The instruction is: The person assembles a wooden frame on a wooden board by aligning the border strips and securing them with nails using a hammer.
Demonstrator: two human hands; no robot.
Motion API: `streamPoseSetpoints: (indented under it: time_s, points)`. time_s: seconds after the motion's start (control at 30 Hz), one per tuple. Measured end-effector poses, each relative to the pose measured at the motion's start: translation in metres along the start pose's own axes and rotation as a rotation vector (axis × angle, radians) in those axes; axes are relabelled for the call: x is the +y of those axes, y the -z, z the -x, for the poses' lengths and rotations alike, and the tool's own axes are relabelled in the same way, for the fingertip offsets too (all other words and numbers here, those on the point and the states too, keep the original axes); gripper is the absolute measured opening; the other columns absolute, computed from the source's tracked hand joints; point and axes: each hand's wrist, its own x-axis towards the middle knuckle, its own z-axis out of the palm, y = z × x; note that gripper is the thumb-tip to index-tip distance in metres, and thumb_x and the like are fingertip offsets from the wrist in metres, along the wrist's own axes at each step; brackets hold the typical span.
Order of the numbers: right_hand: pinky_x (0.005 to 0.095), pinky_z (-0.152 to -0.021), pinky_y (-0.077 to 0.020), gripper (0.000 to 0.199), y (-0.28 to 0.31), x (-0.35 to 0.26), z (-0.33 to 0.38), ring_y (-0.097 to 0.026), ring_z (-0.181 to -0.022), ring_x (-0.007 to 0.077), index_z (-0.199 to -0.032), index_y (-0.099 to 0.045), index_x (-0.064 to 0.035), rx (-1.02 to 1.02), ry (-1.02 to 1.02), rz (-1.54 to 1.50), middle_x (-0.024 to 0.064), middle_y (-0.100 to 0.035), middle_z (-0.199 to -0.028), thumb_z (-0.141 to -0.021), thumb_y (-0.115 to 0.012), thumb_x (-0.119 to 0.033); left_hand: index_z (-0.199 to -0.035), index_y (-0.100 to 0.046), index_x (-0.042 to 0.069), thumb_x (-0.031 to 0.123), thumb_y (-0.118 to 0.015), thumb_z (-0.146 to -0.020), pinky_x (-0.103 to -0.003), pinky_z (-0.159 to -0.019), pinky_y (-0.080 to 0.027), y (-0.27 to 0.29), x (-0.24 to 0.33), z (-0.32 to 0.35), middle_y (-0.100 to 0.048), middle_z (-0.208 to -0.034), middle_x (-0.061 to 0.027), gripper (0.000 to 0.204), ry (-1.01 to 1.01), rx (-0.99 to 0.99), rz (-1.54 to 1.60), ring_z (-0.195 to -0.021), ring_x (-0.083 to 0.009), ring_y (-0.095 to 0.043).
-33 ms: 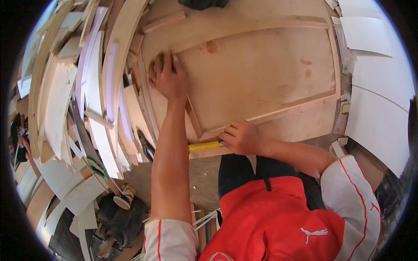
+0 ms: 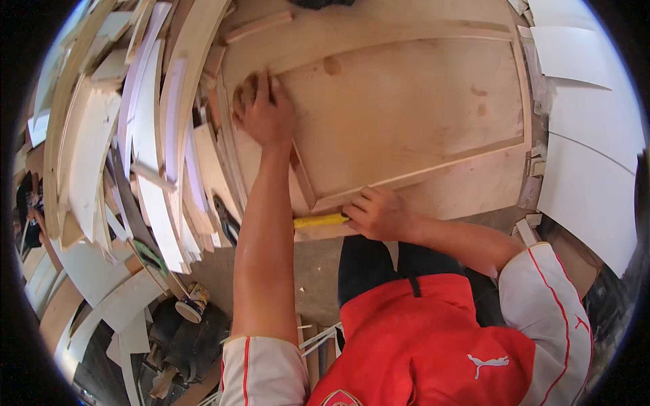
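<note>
Head view: I see the bare left hand point(image 2: 264, 111) over the pale rectangular wooden-strip frame point(image 2: 420, 174) on a tan plywood board point(image 2: 467, 186); fingers bent, blurred, grip unclear. Bare right hand point(image 2: 379, 213), fingers curled, meets a slim yellow rod-like object point(image 2: 319, 220); can't tell if clenched. Forearm hides its left end.

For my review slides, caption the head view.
Left hand at the left side of a wooden frame, right hand holding a yellow object.
</note>
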Motion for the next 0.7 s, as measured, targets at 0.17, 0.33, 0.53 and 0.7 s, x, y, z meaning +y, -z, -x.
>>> streamPoseSetpoints:
  time_s: [0.17,0.33,0.53,0.7]
  points:
    - [0.0381,-0.076,-0.0515,0.038,-0.019,-0.025,0.015,-0.064,-0.087,0.0233,-0.11,-0.073,-0.0094,0.024,-0.002,0.299,0.0033,-0.067,-0.094,-0.084,-0.08,-0.037,-0.137,-0.075,0.023,0.037,-0.062,-0.103,-0.061,-0.12,-0.028,0.0,0.003,0.002,-0.062,-0.152,-0.0033,0.039,0.014,0.03,-0.038,-0.146,-0.0345,-0.047]
    - [0.0408,-0.073,-0.0519,0.034,-0.014,-0.029,0.02,-0.07,-0.085,0.0269,-0.118,-0.071,-0.0099,-0.063,-0.113,0.21,0.0067,-0.07,-0.093,-0.091,-0.073,-0.03,-0.139,-0.073,0.022,0.036,-0.062,-0.102,-0.059,-0.118,-0.031,0.002,0.001,0.001,-0.062,-0.152,-0.0025,0.041,0.022,0.011,-0.063,-0.146,-0.0339,-0.047]
    - [0.05,-0.072,-0.0574,0.033,0.098,0.011,0.037,-0.074,-0.083,0.0337,-0.121,-0.068,-0.0094,-0.104,-0.245,0.075,0.0114,-0.072,-0.092,-0.092,-0.074,-0.025,-0.139,-0.073,0.02,0.033,-0.061,-0.103,-0.059,-0.117,-0.033,0.005,0.009,-0.001,-0.065,-0.148,-0.0056,0.04,-0.001,0.032,-0.025,-0.145,-0.0351,-0.048]
    - [0.0491,-0.072,-0.0586,0.031,0.162,0.073,-0.06,-0.073,-0.086,0.0371,-0.125,-0.068,-0.0119,0.013,-0.403,0.108,0.0134,-0.073,-0.1,-0.098,-0.071,-0.025,-0.138,-0.073,0.021,0.03,-0.064,-0.102,-0.058,-0.117,-0.034,0.01,0.001,0.001,-0.065,-0.15,-0.0064,0.039,0.004,0.01,-0.043,-0.147,-0.0366,-0.048]
